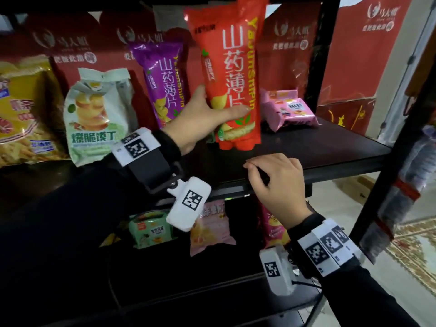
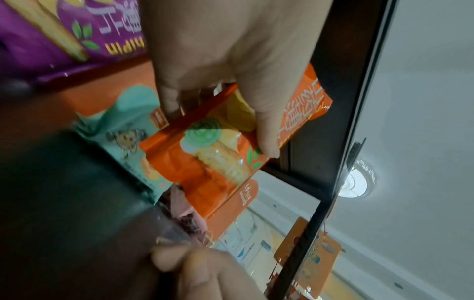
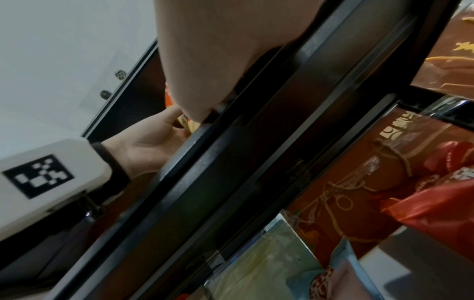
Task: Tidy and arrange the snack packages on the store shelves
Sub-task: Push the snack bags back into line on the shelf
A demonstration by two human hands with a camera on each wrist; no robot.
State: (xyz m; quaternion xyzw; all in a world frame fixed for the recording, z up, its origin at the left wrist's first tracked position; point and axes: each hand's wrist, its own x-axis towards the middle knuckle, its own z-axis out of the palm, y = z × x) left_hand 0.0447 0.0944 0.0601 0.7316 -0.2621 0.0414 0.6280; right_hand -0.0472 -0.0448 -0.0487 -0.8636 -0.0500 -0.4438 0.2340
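A tall orange-red snack bag (image 1: 232, 74) stands upright on the black shelf (image 1: 330, 147), slightly tilted. My left hand (image 1: 212, 109) grips its lower part, thumb across the front and fingers behind; the left wrist view shows that left hand (image 2: 218, 85) pinching the orange-red snack bag (image 2: 220, 154). A purple bag (image 1: 165, 81) of the same kind stands just left of it. My right hand (image 1: 276, 178) rests on the shelf's front edge with fingers curled, holding nothing. In the right wrist view only the heel of the right hand (image 3: 212, 60) shows against the shelf rail.
A white-green bag (image 1: 96, 114) and a yellow bag (image 1: 21, 109) stand further left. Pink packets (image 1: 287, 109) lie at the back right. Red boxes (image 1: 287, 50) line the rear. A lower shelf holds a green box (image 1: 151, 230) and pink bags (image 1: 210, 227). A black upright post (image 1: 387, 161) is on the right.
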